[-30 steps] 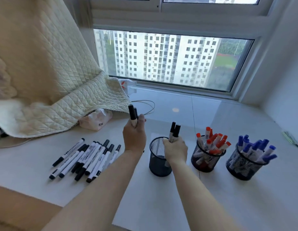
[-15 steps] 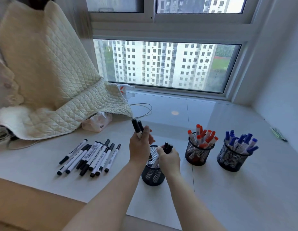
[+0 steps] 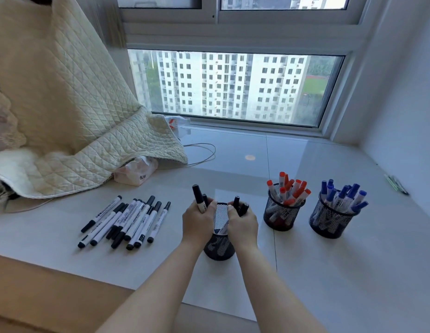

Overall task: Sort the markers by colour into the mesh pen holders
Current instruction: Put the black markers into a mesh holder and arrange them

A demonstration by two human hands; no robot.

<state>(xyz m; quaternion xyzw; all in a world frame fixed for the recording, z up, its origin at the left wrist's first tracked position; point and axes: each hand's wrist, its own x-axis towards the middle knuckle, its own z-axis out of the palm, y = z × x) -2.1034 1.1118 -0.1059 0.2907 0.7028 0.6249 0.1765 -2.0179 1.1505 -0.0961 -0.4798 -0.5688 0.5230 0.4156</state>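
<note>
A black mesh pen holder point(image 3: 219, 248) stands in front of me between my two hands. My left hand point(image 3: 197, 222) grips two black-capped markers point(image 3: 198, 196) upright at the holder's left rim. My right hand point(image 3: 241, 223) grips black-capped markers point(image 3: 241, 206) at its right rim, their lower ends inside the holder. Several black markers point(image 3: 127, 221) lie loose on the sill to the left. A second mesh holder point(image 3: 281, 216) carries red-capped markers point(image 3: 291, 188). A third mesh holder point(image 3: 329, 223) at the right carries blue-capped markers point(image 3: 341, 193).
A quilted cream blanket point(image 3: 72, 121) covers the left of the white sill, over a tissue pack point(image 3: 137, 173) and beside a cable point(image 3: 204, 152). A window point(image 3: 233, 87) runs along the back, a wall closes the right, and pens point(image 3: 396, 183) lie at the far right.
Both hands have come down onto the black holder's rim. The right hand's markers have sunk lower into it, and the left hand's pair has moved right and down to the rim.
</note>
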